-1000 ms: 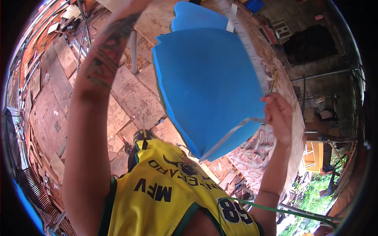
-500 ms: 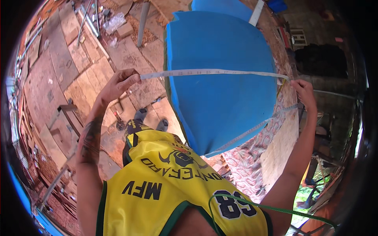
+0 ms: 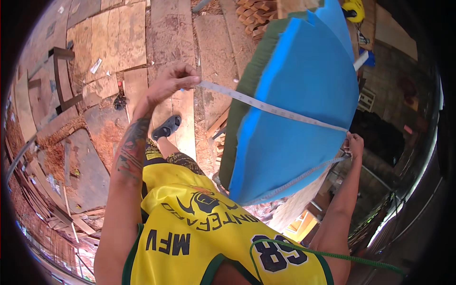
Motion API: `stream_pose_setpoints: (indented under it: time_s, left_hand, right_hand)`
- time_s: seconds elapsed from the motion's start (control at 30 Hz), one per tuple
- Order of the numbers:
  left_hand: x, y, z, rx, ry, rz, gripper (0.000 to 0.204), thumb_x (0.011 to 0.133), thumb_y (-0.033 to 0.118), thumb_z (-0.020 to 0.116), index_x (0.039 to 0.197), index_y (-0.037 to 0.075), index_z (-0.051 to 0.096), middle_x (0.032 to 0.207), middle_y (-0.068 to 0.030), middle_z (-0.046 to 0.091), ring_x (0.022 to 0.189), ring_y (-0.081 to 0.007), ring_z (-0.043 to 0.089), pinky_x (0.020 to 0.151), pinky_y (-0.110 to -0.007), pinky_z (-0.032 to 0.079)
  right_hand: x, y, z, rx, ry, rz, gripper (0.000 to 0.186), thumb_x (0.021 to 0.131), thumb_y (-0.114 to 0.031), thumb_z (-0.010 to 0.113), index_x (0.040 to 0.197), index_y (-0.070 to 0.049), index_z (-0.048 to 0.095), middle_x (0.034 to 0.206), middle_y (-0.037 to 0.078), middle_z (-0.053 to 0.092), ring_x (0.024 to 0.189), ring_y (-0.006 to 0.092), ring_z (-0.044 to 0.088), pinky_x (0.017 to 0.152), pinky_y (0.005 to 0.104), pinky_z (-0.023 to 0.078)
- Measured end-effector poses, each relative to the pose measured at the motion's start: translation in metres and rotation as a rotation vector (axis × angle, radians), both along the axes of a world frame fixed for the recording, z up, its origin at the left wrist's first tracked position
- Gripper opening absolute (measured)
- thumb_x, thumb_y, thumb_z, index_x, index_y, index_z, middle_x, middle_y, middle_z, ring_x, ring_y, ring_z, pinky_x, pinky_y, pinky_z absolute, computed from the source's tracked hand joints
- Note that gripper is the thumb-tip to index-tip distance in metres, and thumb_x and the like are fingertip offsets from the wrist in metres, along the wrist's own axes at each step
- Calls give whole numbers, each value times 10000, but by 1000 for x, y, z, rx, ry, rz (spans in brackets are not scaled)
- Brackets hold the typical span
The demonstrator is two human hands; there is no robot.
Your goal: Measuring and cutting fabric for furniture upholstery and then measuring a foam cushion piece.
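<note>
A white tape measure (image 3: 266, 107) is stretched between my two hands, slanting down to the right across a blue foam sheet (image 3: 304, 76). My left hand (image 3: 178, 78) pinches one end of the tape, out over the wooden floor beyond the sheet's left edge. At the sheet's right edge my right hand (image 3: 353, 144) is closed on the tape farther along. From there a loose length hangs back over the sheet's near part. A dark green layer (image 3: 249, 78) shows under the blue along its left side.
Plywood boards (image 3: 114, 38) with sawdust cover the floor at left, and a dark metal frame (image 3: 61, 78) stands there. Cut wood pieces (image 3: 259, 18) are piled at the far side. A yellow round object (image 3: 354, 8) lies at far right. My sandalled foot (image 3: 167, 127) is beside the sheet.
My view has turned, so the sheet now lies farther right and tilted. The tape has gone from nearly level to slanting, my right hand now lower in view. Both hands keep hold of it.
</note>
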State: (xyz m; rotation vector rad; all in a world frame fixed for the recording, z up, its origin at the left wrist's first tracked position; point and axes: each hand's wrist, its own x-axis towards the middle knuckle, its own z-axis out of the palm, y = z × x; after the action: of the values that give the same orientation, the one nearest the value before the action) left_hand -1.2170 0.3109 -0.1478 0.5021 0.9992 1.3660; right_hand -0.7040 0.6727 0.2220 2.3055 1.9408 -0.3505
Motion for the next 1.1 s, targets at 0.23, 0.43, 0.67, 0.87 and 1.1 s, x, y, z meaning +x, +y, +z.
stream_pose_setpoints:
  time_s: [0.23, 0.43, 0.67, 0.87, 1.1]
  left_hand:
    - [64, 31, -5, 67, -580, 25, 230, 964, 108, 684, 1178, 36, 638, 1008, -14, 646, 901, -119, 650, 856, -288, 569]
    - [103, 42, 16, 26, -814, -11, 251, 1005, 179, 640, 1189, 8, 650, 1041, -56, 700, 958, -148, 696, 880, -298, 591]
    - [108, 32, 29, -5, -943, 62, 280, 1013, 167, 613, 1239, 5, 645, 1093, -82, 712, 976, -132, 697, 853, -277, 590]
    - [105, 34, 27, -16, -1011, 23, 250, 1003, 180, 628, 1169, 2, 686, 1008, -79, 731, 893, -135, 709, 816, -274, 593]
    - [108, 39, 38, -42, -804, 24, 239, 1014, 232, 617, 1130, 32, 681, 1018, -63, 724, 915, -137, 698, 837, -301, 573]
  right_hand:
    - [22, 6, -12, 219, 126, -196, 298, 998, -261, 587, 917, 25, 598, 747, 130, 660, 600, 236, 695, 494, 365, 615]
    - [23, 17, -16, 368, 209, -439, 241, 985, -200, 526, 976, 39, 560, 815, 179, 673, 622, 278, 699, 535, 397, 630]
    - [64, 30, -23, 403, 363, -495, 197, 898, -77, 419, 835, 7, 585, 746, 113, 650, 613, 208, 665, 529, 346, 628]
    - [73, 36, -30, 378, 376, -508, 213, 910, -89, 436, 807, 7, 596, 727, 97, 638, 566, 175, 633, 490, 293, 600]
    - [89, 35, -30, 341, 440, -514, 201, 945, -144, 504, 838, -4, 599, 691, 72, 616, 526, 164, 606, 451, 273, 558]
